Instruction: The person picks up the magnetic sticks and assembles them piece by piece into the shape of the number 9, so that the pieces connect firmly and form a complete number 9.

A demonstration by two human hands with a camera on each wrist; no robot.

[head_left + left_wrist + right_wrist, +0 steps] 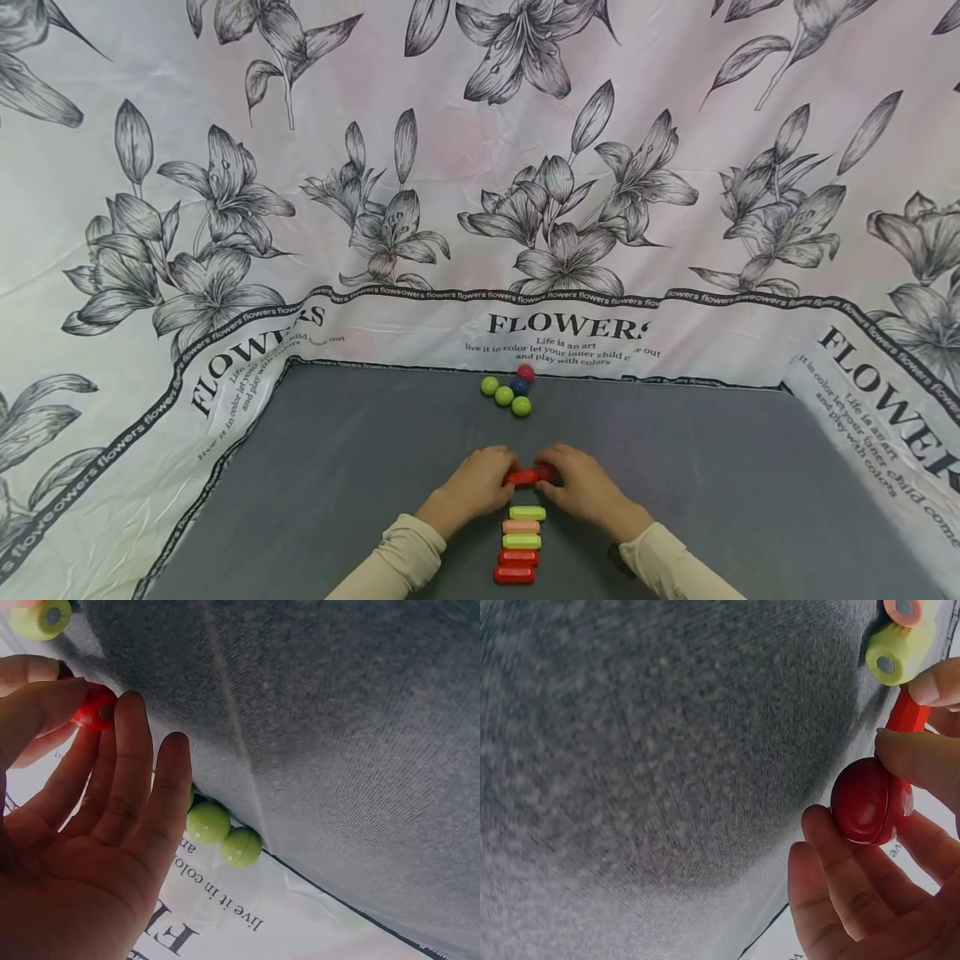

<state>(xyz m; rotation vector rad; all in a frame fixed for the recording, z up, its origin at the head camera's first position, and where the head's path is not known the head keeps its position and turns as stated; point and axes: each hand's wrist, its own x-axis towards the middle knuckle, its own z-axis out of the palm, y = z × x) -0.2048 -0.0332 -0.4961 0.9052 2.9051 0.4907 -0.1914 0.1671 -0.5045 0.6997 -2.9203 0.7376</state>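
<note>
Your left grip point(480, 483) pinches the red bar point(522, 477), and your right grip point(588, 487) holds the dark red ball point(864, 801) by thumb and fingers. The bar lies between your two grips, with the ball close at its right end; your right thumb covers the meeting place, so I cannot tell if they are joined.

I judge the bar to be light and stiff, probably of hard plastic, and not easy to break. Take hold of it by its long sides, so that the end stays free. The ball looks smooth and may slip or roll, therefore support it from below with the fingers and from above with the thumb, not too hard.

The bar is bright red and short, and a small grey disc point(106, 711) sits in its left end; maybe it is metal or a magnet. The ball is darker and glossy, with a fine seam around it.

Just on your body's side of the grips, a row of yellow-green, pink and red bars point(521, 542) lies on the grey tabletop point(360, 450). Farther, beyond the grips, there is a cluster of green, blue and red balls point(504, 396), near the printed cloth point(405, 333).
</note>
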